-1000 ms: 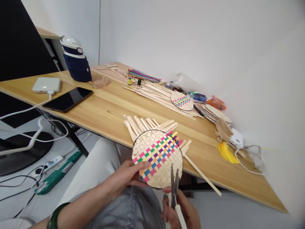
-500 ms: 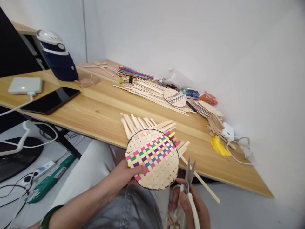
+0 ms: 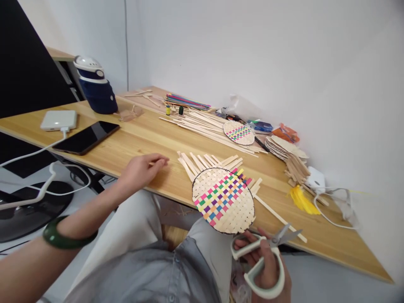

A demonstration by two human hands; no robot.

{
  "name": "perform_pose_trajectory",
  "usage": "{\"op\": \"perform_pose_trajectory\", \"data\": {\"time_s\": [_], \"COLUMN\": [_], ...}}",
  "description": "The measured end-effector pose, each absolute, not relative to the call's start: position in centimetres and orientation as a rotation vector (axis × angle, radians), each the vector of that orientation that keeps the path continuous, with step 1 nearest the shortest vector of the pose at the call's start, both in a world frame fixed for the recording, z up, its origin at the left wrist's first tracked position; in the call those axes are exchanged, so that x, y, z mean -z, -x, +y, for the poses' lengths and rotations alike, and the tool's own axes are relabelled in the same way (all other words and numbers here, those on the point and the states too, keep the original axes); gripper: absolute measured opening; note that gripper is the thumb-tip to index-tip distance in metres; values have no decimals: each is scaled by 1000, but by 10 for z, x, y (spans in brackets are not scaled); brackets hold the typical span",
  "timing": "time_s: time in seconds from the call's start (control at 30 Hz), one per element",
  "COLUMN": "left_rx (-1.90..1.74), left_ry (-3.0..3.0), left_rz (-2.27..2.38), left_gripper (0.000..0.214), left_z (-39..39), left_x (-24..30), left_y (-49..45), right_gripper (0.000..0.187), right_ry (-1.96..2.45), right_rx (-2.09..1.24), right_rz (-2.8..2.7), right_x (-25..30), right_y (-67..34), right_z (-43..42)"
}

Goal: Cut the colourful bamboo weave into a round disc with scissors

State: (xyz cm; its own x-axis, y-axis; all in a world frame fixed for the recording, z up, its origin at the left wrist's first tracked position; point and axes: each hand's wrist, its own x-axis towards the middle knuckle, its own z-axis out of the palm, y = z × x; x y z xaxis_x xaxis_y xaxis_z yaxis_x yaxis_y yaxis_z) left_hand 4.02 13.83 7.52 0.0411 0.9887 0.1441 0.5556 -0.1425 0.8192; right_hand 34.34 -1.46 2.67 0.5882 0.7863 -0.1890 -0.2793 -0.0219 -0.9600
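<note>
My left hand (image 3: pixel 143 170), loosely open and holding nothing, hovers at the wooden counter's (image 3: pixel 139 139) front edge. My right hand (image 3: pixel 269 263) grips white-handled metal scissors (image 3: pixel 275 243), blades parted. Between them, the round, black-edged, multicoloured woven-strip disc (image 3: pixel 224 201) overhangs that edge.

1. Round pale woven-strip disc (image 3: pixel 224 202) with multicoloured checks overlaps light wooden table (image 3: pixel 151 141) edge in view.
2. Left hand (image 3: pixel 143 170): beside disc, apart.
3. Right hand (image 3: pixel 267 269) grips white-handled metal scissors (image 3: pixel 274 243), blades parted.
</note>
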Motion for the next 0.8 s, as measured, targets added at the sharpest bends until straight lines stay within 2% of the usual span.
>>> {"op": "perform_pose_trajectory", "data": {"time_s": [0.1, 0.37, 0.67, 0.8], "left_rx": [-980, -644, -444, -446], "left_ry": [-2009, -2429, -2594, -2604], "left_rz": [1502, 1240, 1198, 1250], "left_gripper": [36, 42, 59, 56], "left_z": [173, 226, 212, 201], "left_x": [-69, -52, -63, -68], "left_y": [-37, -40, -4, 4], "right_gripper": [47, 50, 51, 50], "right_ry": [1364, 1459, 1500, 1478], "right_rx": [-928, -839, -899, -880], "right_rz": [-497, -634, -711, -647], "right_x": [-23, -18, -17, -14], "right_y": [-343, -345, -352, -345], "right_z": [-15, -25, -28, -28]}}
